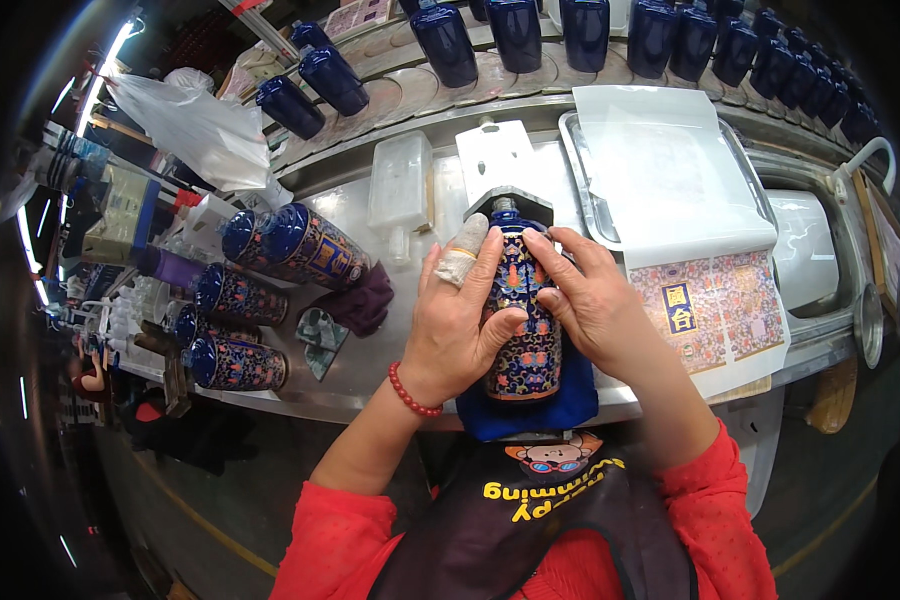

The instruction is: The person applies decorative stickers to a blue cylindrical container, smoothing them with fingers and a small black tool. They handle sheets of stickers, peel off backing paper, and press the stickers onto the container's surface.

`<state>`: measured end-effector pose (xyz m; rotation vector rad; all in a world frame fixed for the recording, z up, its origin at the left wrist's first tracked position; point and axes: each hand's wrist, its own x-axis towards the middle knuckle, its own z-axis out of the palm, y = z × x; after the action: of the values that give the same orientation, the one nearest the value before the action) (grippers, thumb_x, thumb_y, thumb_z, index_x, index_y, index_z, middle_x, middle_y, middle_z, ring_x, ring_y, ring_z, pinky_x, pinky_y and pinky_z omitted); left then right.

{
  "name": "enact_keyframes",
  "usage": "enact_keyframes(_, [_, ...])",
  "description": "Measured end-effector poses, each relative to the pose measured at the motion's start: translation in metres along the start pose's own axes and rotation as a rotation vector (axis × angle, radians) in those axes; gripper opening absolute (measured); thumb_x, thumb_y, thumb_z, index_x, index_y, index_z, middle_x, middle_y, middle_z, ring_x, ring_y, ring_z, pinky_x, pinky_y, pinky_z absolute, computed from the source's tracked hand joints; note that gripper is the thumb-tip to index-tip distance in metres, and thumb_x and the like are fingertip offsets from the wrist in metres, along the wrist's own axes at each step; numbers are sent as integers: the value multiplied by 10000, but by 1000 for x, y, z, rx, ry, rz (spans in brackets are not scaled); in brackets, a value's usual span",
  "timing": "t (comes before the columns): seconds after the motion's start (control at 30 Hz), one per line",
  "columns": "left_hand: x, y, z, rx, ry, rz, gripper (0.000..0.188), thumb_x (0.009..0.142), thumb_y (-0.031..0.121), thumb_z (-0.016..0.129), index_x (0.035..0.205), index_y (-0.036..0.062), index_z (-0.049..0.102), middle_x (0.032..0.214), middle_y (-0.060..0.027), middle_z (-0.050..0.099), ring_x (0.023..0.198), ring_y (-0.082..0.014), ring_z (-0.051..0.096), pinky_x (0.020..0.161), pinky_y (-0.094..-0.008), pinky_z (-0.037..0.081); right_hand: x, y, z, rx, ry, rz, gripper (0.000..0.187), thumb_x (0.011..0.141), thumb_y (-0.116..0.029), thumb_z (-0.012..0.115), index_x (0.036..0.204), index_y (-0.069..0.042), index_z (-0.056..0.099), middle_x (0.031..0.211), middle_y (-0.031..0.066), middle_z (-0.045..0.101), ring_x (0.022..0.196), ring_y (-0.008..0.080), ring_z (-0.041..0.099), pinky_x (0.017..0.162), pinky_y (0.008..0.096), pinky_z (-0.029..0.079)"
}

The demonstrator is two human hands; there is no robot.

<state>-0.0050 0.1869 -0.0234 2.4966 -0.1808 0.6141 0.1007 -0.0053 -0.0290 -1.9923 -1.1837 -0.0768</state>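
A dark blue bottle (522, 330) with a colourful floral pattern lies on its back, its neck pointing away from me, on a blue cloth (580, 392). The neck end rests by a dark angled holder (542, 207). My left hand (457, 310) holds the bottle's left side, thumb and index finger against the pattern. A greyish wrap (460, 252) covers one of its fingers, and red beads circle the wrist. From the right side, my right hand (592, 300) grips the bottle, with fingertips near its shoulder and the thumb lower down. Both hands partly hide the patterned surface.
Right of the bottle lies a printed floral sheet (705, 310), below a tray (570, 150) covered by white paper (650, 150). Patterned bottles (238, 362) and a dark purple cloth (365, 300) are at left. Plain blue bottles (515, 35) line the conveyor (410, 95) beyond.
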Motion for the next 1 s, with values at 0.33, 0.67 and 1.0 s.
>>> enact_keyframes(0.33, [1,-2,0,47,3,38,769,989,585,541,1508,22,484,1467,-296,494,1358,-458,468,1149,-620,269,2,3,1,1,8,-33,551,970,-207,654,1494,-123,509,1357,266,539,1198,446,553,1023,485,473])
enact_keyframes(0.67, [-11,0,0,-54,13,-18,776,1000,578,531,1535,22,445,1493,-277,483,1397,-459,430,1175,-603,225,-23,0,1,118,2,60,581,990,-197,646,1539,-151,461,1454,257,494,1303,444,515,1081,461,449])
enact_keyframes(1.0, [-29,-1,0,-49,-76,8,987,878,669,653,1586,48,359,1594,-276,342,1492,-446,304,1196,-621,149,-40,-7,3,166,-107,63,672,952,-236,703,1564,-169,433,1501,292,430,1310,470,500,1082,467,442])
